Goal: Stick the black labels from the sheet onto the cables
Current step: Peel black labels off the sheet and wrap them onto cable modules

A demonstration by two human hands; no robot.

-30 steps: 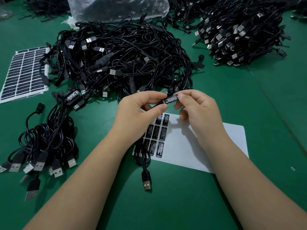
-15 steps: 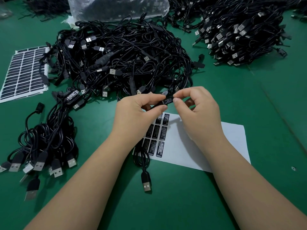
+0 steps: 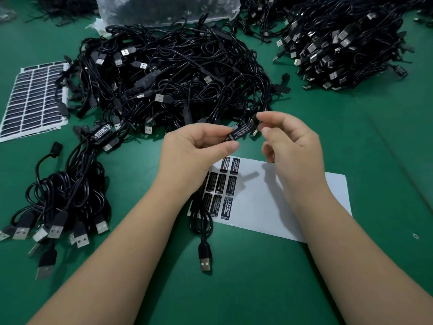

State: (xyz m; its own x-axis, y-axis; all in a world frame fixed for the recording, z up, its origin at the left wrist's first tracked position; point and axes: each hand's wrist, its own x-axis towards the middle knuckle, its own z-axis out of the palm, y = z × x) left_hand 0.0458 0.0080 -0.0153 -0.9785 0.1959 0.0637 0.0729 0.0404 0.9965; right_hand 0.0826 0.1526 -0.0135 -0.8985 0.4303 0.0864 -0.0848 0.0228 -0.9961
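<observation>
Controller on cable: a small black block (image 3: pixel 241 132) with a white-lettered black label on its upper face, held above the table between the two hands, tilted up to the right.
Left hand: left hand (image 3: pixel 194 153) pinches the lower left end of the block between thumb and forefinger; remaining fingers curled under.
Right hand: right hand (image 3: pixel 293 146) has thumb and forefinger tips at the upper right end of the block, closed on it; the other fingers are loosely curled below.
Held cable: its cord (image 3: pixel 199 219) drops from under the left hand across the sheet's left edge, ending in a USB plug (image 3: pixel 205 259) lying on the table.
Label sheet: white backing sheet (image 3: pixel 281 202) flat on the table beneath the hands, with a few black labels (image 3: pixel 223 191) left in rows at its left end.
Table: green surface (image 3: pixel 257 289).
Central pile: tangled black cables (image 3: pixel 168 76) just beyond the hands.
Left bundle: cables (image 3: pixel 65 200) with plugs toward the near edge.
Far right pile: more cables (image 3: pixel 346 41).
Second sheet: full sheet of labels (image 3: pixel 32 99) at far left, partly under the central pile.
Plastic bag: clear bag (image 3: pixel 164 8) behind the central pile.
</observation>
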